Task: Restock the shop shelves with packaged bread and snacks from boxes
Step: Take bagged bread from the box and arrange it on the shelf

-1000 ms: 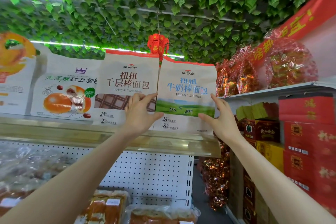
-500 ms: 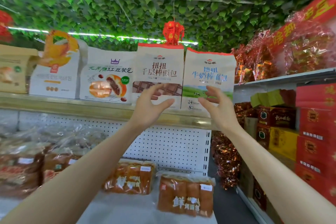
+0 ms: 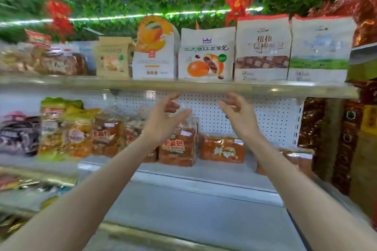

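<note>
White paper bags stand upright in a row on the top shelf (image 3: 183, 86), printed faces to the aisle. The chocolate bag (image 3: 262, 51) and the milk bag (image 3: 319, 51) are side by side and touching at its right end.

Head view: both hands hang below the shelf lip, in front of the pegboard (image 3: 265, 116). The left hand (image 3: 163, 122) has its fingers loosely spread and half curled and grips nothing. The right hand (image 3: 240, 116) is likewise slack and empty, with the palm turned inward. The two bags lie up and to the right of the hands, with the right hand nearer. Their long axes run vertically, so any further straightening would mean reaching back up over the lip. A wrapped loaf (image 3: 177, 146) on the lower shelf (image 3: 204, 171) sits just beyond and under the left hand, apart from it. No box is in view.

Half a second ago the hands were raised in front of those two bags, and a second ago they were touching them. Now they have dropped clear and the bags stand alone. The view has swung left and down and is smeared by motion. That placement looks finished, and the next pack probably has to be fetched from out of sight.
</note>
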The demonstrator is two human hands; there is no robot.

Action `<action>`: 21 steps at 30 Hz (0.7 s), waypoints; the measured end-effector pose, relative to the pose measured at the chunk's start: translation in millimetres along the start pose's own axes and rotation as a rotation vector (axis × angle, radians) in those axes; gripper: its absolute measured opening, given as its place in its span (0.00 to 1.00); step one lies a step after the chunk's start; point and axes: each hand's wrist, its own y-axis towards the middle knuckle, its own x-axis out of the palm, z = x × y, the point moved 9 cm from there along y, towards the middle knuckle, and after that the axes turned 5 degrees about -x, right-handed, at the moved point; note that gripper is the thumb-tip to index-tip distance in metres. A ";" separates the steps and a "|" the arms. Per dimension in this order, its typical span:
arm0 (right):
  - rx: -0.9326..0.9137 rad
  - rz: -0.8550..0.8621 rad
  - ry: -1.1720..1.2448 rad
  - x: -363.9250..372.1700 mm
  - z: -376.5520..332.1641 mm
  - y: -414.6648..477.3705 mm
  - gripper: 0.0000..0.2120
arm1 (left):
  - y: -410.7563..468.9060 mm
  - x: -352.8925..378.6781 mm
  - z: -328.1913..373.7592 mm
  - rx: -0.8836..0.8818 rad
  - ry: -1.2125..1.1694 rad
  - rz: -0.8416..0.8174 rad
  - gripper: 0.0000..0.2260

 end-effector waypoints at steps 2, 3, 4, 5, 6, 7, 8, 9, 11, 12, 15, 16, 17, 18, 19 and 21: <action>0.025 -0.043 0.003 41.2 -5.9 -13.9 0.22 | -13.9 -35.0 -20.0 -0.040 0.015 0.014 0.24; 0.047 -0.064 0.023 67.8 -7.1 -23.9 0.22 | -22.1 -56.3 -34.5 -0.069 0.035 0.017 0.24; 0.061 -0.080 0.035 86.7 -8.0 -32.5 0.21 | -28.8 -71.4 -45.5 -0.084 0.050 0.022 0.25; 0.065 -0.096 0.043 101.3 -7.7 -39.0 0.21 | -32.8 -82.1 -55.5 -0.098 0.058 0.029 0.25; 0.081 -0.129 0.043 125.1 -4.4 -46.8 0.21 | -38.4 -97.9 -72.6 -0.126 0.063 0.039 0.25; 0.092 -0.152 0.040 143.5 -0.9 -52.3 0.21 | -42.3 -109.6 -87.8 -0.147 0.064 0.054 0.24; 0.096 -0.174 0.044 159.0 1.9 -56.9 0.21 | -45.7 -118.0 -101.1 -0.164 0.061 0.063 0.23; 0.111 -0.197 0.054 177.9 9.0 -62.3 0.20 | -50.0 -127.1 -118.2 -0.188 0.058 0.071 0.23; 0.139 -0.217 0.063 204.7 23.2 -71.0 0.20 | -56.1 -136.2 -144.5 -0.217 0.053 0.066 0.21; 0.161 -0.224 0.068 222.2 35.9 -76.7 0.20 | -58.4 -140.8 -163.5 -0.239 0.055 0.059 0.21; 0.206 -0.234 0.077 263.6 72.1 -93.1 0.20 | -64.3 -146.7 -214.6 -0.292 0.073 0.044 0.18; 0.236 -0.247 0.083 283.0 91.7 -100.2 0.20 | -65.6 -147.3 -241.1 -0.326 0.072 0.035 0.17; 0.267 -0.252 0.089 295.7 108.5 -106.5 0.20 | -67.3 -146.4 -260.9 -0.358 0.067 0.030 0.17; 0.305 -0.258 0.096 310.9 129.3 -114.8 0.19 | -69.9 -144.4 -286.9 -0.396 0.072 0.017 0.17; 0.340 -0.255 0.098 321.7 147.0 -121.2 0.19 | -72.5 -142.4 -307.5 -0.430 0.066 0.006 0.18; 0.411 -0.253 0.092 340.1 181.0 -132.1 0.17 | -75.0 -134.2 -348.3 -0.487 0.071 -0.053 0.19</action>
